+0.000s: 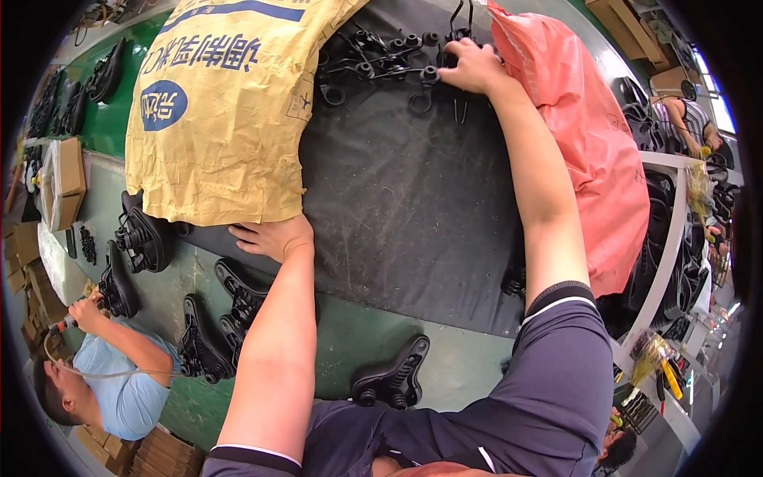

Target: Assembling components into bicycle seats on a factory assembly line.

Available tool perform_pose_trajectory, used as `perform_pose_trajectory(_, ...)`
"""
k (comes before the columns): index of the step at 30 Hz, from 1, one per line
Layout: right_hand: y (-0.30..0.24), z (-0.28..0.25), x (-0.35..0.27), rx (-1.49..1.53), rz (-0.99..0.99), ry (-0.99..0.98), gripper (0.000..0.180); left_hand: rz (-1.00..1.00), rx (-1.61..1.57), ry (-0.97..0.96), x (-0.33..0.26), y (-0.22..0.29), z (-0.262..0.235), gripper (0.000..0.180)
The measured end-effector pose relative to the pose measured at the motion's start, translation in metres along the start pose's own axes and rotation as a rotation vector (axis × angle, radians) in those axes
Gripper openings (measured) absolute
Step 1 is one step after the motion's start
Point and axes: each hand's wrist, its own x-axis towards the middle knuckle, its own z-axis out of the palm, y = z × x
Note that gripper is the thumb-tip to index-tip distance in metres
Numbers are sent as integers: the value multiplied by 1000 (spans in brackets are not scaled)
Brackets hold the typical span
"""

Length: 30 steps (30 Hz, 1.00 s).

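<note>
My left hand (280,238) lies at the near edge of a yellow paper sack (226,151), its visible fingers stretched out and some of its fingers hidden by the sack. At the far end of a black mat (397,183), my right hand (477,70) reaches over a cluster of black wire-like parts with rings (381,56). Thumb and forefinger are apart there, close to a black ring end (429,75); nothing is plainly held between them. A red plastic bag (572,143) lies just right of my right forearm.
Black shoe-shaped parts with coil springs (391,372) stand on the green surface nearer me, several more at left. A person in a light blue shirt (131,370) holds a tool at lower left. A white frame (664,246) runs along the right. Cardboard boxes (67,179) sit at left.
</note>
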Motion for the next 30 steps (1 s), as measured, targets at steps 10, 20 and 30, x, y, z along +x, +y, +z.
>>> perform_pose_trajectory(10,-30,-7,-145,37,-457,-120,66,-1,-17,6,-1,-4,6,98)
perform_pose_trajectory(20,-43,-25,-216,620,-411,-3,32,-6,-43,23,-1,1,0,97)
perform_pose_trajectory(30,-146,-4,-37,258,-108,192,83,-15,-40,68,0,-3,6,94)
